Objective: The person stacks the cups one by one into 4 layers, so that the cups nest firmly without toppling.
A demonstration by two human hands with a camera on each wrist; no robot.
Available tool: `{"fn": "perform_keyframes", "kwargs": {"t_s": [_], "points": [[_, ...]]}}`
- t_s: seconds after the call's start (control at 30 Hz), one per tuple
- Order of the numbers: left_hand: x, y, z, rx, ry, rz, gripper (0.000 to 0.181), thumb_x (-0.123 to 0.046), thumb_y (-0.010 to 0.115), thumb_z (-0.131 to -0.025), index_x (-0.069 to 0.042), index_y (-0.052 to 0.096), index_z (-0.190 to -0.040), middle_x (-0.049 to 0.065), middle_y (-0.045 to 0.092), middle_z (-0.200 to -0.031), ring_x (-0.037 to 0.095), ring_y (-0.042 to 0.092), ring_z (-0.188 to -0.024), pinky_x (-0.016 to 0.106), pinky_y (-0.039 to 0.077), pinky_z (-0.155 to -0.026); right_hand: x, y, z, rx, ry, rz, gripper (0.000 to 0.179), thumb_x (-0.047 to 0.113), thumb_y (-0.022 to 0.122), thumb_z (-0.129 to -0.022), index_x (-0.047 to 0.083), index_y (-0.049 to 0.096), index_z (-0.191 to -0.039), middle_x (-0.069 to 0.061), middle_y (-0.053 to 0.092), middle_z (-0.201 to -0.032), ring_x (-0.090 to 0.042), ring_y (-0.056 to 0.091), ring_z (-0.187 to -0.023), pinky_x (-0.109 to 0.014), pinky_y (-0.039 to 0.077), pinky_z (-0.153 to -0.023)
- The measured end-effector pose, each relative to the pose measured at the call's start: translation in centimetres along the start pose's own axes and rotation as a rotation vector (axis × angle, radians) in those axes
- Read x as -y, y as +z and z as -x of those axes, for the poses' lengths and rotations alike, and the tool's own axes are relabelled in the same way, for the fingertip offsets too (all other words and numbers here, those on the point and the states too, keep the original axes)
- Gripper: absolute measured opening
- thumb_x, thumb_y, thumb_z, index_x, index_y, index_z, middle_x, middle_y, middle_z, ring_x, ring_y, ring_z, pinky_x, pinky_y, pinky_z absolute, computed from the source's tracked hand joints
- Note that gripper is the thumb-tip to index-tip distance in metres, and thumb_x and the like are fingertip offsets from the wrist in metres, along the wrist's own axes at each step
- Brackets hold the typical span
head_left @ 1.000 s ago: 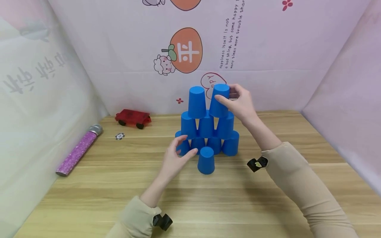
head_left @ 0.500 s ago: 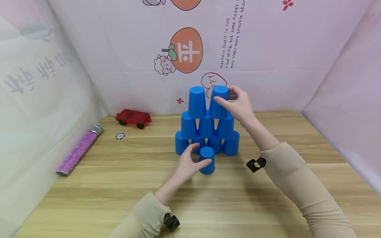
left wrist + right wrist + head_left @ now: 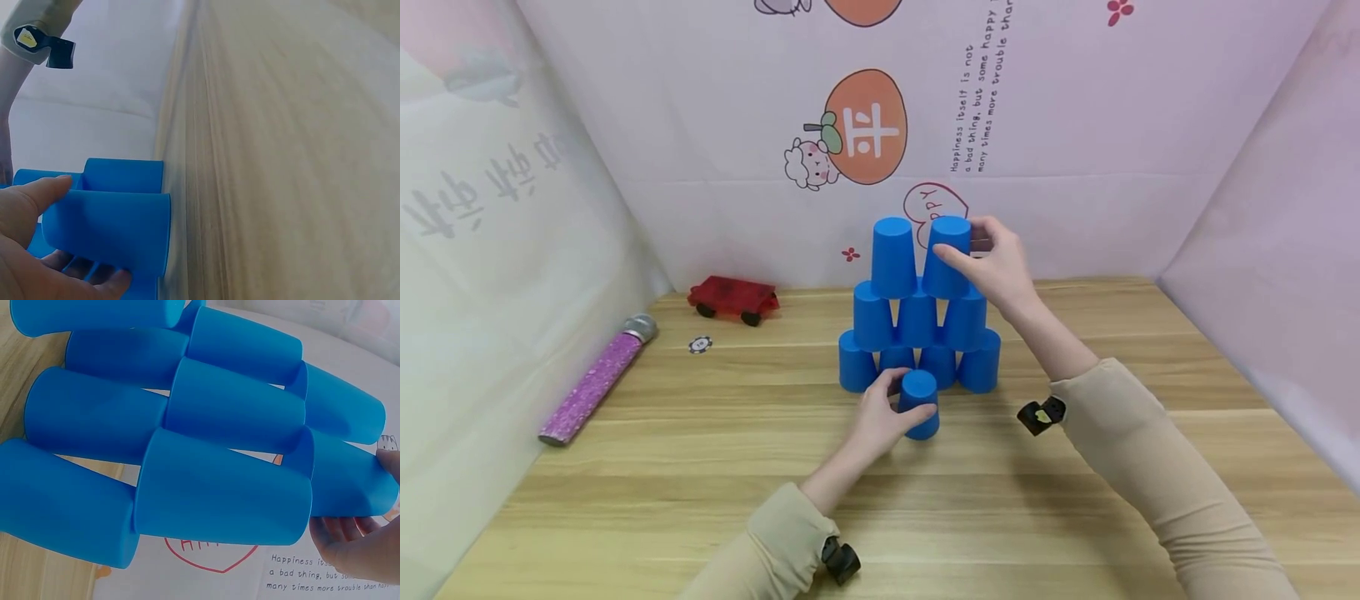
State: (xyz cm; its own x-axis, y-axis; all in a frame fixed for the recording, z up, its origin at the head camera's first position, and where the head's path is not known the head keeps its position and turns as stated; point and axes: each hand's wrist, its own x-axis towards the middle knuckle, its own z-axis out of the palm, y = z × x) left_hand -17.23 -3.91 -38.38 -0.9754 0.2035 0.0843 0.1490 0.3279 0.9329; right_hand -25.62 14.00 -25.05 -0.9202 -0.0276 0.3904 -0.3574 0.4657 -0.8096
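Blue upside-down cups stand stacked in rows in the head view. The bottom row has several cups and the middle row three. Two are on top: a left cup and a right cup. My right hand grips that right one between thumb and fingers, its base resting on the middle row. In front of the stack, a single blue cup stands on the table. My left hand holds it, thumb on the near side and fingers round the other.
A red toy car sits at the back left of the wooden table. Near it are a small round chip and a pink glittery microphone. Printed white cloth hangs behind and at both sides.
My left hand has moved right from beside the stack and taken hold of the front cup. The right hand has lowered its cup slightly and brought it a little left onto the middle row.
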Motion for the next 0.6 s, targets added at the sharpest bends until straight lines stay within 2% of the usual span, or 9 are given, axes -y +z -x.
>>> {"fn": "perform_keyframes", "kwargs": {"t_s": [0.27, 0.6], "points": [[-0.13, 0.1, 0.02, -0.018, 0.006, -0.02, 0.055, -0.022, 0.071, -0.084, -0.004, 0.047, -0.13, 0.016, 0.053, -0.132, 0.033, 0.052, -0.122, 0.049, 0.045, -0.1, 0.03, 0.04, 0.04, -0.005, -0.006, -0.001, 0.062, 0.042, 0.067, -0.084, 0.005, 0.048, -0.13, -0.017, 0.056, -0.127, -0.032, 0.055, -0.116, -0.053, 0.046, -0.097], [0.03, -0.01, 0.25, -0.023, 0.055, -0.019, 0.048, -0.021, 0.071, -0.084, -0.006, 0.05, -0.125, 0.015, 0.056, -0.128, 0.033, 0.055, -0.118, 0.05, 0.047, -0.098, -0.14, -0.03, 0.03, 0.003, -0.011, 0.003, 0.062, 0.041, 0.067, -0.084, 0.005, 0.047, -0.131, -0.017, 0.055, -0.127, -0.032, 0.054, -0.116, -0.054, 0.046, -0.098]]}}
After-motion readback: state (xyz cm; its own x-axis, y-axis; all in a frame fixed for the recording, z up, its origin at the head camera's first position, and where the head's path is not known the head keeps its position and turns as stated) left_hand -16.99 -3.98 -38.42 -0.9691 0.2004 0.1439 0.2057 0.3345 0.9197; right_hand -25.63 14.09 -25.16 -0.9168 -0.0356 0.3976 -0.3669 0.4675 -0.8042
